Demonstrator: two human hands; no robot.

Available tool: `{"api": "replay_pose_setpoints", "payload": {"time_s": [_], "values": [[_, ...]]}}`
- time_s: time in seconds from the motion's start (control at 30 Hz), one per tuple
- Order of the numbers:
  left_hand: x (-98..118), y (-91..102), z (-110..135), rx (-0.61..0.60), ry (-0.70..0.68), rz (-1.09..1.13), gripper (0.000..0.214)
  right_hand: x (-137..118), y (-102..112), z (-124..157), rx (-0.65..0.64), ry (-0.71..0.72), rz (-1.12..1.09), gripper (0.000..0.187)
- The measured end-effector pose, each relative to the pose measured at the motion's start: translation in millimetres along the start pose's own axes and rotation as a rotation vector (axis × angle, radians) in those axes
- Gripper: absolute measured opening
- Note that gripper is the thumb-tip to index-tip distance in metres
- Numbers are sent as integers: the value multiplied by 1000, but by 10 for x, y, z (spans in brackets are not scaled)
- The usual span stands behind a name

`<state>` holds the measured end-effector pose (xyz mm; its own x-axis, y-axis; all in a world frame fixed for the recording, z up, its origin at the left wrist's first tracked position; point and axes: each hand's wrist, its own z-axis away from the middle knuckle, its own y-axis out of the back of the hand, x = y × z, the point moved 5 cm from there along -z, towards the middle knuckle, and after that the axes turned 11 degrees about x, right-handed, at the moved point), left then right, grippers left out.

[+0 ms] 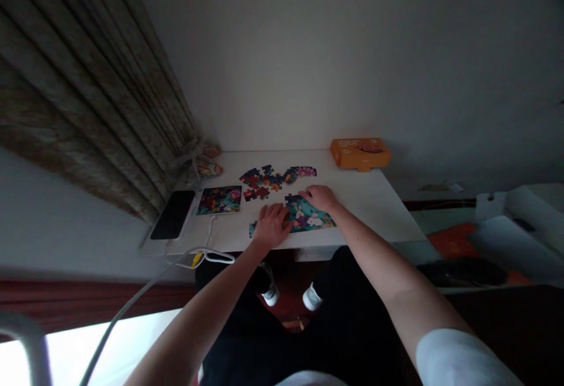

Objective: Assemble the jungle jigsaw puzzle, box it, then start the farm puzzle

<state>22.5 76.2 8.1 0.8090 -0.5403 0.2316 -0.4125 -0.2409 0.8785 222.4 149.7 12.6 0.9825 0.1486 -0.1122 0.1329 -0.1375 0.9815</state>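
On a white table, a partly joined jigsaw puzzle section in teal with white rabbits lies near the front edge. My left hand rests palm down on its left end, fingers spread, and hides some of the pieces. My right hand lies on its upper edge, fingertips next to a dark blue piece. Farther back is a loose cluster of dark red, orange and purple puzzle pieces, which neither hand touches. A colourful puzzle picture card lies left of my left hand.
A black smartphone lies on a white pad at the table's left end, with a white cable and yellow plug hanging over the front edge. An orange box stands at the back edge. A curtain hangs at left; my white-socked feet show below.
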Motion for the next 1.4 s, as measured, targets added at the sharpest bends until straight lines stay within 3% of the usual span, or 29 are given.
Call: {"api": "replay_pose_setpoints", "payload": {"time_s": [0.27,0.5,0.63,0.8,0.97,1.13,1.4], "values": [[18,12,1,4,12,37,35,71,87,-282,-50,-97,-151,72],[4,5,-6,-7,17,27,37,-151,284,-641,251,-192,-172,58],[-5,-12,1,-10,18,29,39,-45,122,-424,233,-219,-204,49],[-14,-27,5,-6,20,11,40,159,-58,284,215,-44,-199,46],[-14,-35,-1,-12,8,-25,41,69,-30,793,145,49,-143,52],[-12,-31,-10,-2,-10,-30,41,-54,82,752,197,20,-57,55],[-42,-46,-30,-16,11,-13,40,-61,80,589,144,7,29,60]]}}
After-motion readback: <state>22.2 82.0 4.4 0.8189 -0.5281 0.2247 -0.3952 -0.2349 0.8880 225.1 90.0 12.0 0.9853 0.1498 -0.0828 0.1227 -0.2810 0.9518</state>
